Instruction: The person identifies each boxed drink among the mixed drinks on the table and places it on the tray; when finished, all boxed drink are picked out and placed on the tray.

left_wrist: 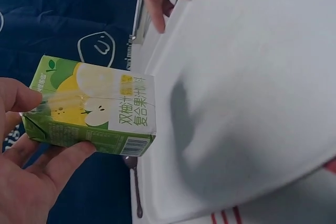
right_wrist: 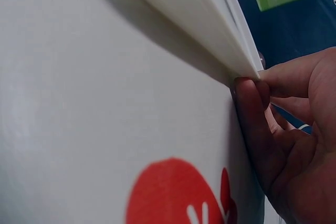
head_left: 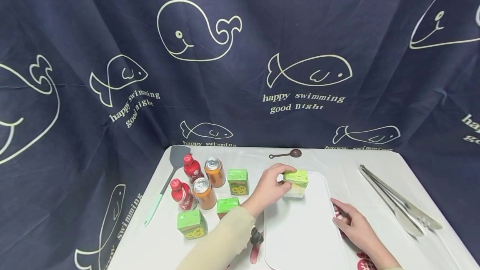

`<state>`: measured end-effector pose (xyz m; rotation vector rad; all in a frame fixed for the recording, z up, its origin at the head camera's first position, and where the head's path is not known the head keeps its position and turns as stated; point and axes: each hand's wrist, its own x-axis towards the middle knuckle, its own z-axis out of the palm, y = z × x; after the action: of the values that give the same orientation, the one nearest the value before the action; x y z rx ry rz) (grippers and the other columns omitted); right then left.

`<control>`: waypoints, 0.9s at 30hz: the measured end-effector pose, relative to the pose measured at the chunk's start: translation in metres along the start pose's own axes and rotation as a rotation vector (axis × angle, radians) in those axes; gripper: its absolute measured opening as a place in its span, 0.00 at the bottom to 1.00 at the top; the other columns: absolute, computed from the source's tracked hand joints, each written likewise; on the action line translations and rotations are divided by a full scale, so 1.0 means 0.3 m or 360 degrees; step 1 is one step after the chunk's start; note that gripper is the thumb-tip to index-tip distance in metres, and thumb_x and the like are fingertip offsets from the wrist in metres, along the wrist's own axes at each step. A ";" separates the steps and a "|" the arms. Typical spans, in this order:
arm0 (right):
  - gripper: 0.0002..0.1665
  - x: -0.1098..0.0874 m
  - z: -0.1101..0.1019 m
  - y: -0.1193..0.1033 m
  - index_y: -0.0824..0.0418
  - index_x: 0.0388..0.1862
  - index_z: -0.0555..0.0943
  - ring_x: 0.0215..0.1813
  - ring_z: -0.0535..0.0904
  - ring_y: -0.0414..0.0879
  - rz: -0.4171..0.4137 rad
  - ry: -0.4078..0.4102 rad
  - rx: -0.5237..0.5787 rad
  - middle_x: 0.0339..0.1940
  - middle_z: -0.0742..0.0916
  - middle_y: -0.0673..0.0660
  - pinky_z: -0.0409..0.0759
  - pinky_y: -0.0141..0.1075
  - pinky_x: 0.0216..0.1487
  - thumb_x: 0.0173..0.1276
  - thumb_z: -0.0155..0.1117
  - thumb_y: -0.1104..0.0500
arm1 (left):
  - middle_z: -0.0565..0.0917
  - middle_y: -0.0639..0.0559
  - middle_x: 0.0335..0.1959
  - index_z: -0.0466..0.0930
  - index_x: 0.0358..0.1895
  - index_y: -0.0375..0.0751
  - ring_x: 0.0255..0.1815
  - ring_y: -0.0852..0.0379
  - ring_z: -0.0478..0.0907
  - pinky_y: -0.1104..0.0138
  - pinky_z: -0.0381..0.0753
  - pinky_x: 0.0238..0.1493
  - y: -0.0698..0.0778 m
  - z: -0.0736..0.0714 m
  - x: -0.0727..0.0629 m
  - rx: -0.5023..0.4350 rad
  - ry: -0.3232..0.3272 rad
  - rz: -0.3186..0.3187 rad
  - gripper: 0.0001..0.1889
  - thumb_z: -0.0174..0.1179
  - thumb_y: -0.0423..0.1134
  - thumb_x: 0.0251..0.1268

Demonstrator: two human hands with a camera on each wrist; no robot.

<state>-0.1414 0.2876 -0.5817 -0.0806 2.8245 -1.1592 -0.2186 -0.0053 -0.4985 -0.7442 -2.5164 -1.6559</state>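
Juice carton [left_wrist: 100, 111] is pinched by thumb & fingers of L hand [head_left: 271, 186] over white tray [head_left: 301, 230]; tray's edge is pinched by R hand [head_left: 354, 224]. If edge's tugged, carton could be knocked.

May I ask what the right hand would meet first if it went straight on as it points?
The right hand pinches the edge of the white tray; beyond that, the carton held by the left hand probably comes first, though depth is unclear.
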 end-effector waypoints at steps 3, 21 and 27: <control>0.39 0.002 0.000 -0.002 0.68 0.78 0.67 0.40 0.73 0.43 0.0016 -0.0010 0.0003 0.62 0.81 0.65 0.76 0.33 0.36 0.72 0.68 0.60 | 0.83 0.62 0.52 0.86 0.57 0.49 0.49 0.67 0.78 0.70 0.88 0.47 -0.017 0.032 0.013 0.0014 -0.0017 0.0017 0.21 0.65 0.26 0.63; 0.40 0.008 -0.001 -0.008 0.68 0.80 0.64 0.36 0.73 0.44 0.0118 -0.0071 0.0075 0.60 0.79 0.65 0.75 0.32 0.32 0.73 0.66 0.61 | 0.84 0.60 0.54 0.86 0.57 0.48 0.50 0.72 0.76 0.69 0.87 0.49 -0.052 0.196 0.083 0.0180 -0.0039 0.0131 0.22 0.66 0.27 0.60; 0.40 0.007 0.004 -0.005 0.69 0.79 0.64 0.33 0.74 0.44 0.0108 -0.0064 0.0149 0.60 0.78 0.65 0.78 0.32 0.30 0.72 0.66 0.62 | 0.83 0.61 0.54 0.86 0.57 0.49 0.53 0.72 0.76 0.77 0.83 0.48 -0.063 0.219 0.089 0.0162 -0.0031 0.0088 0.22 0.66 0.27 0.60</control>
<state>-0.1434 0.2855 -0.5815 -0.0018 2.7117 -1.2579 -0.2351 0.0560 -0.5354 -0.8157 -2.5459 -1.4984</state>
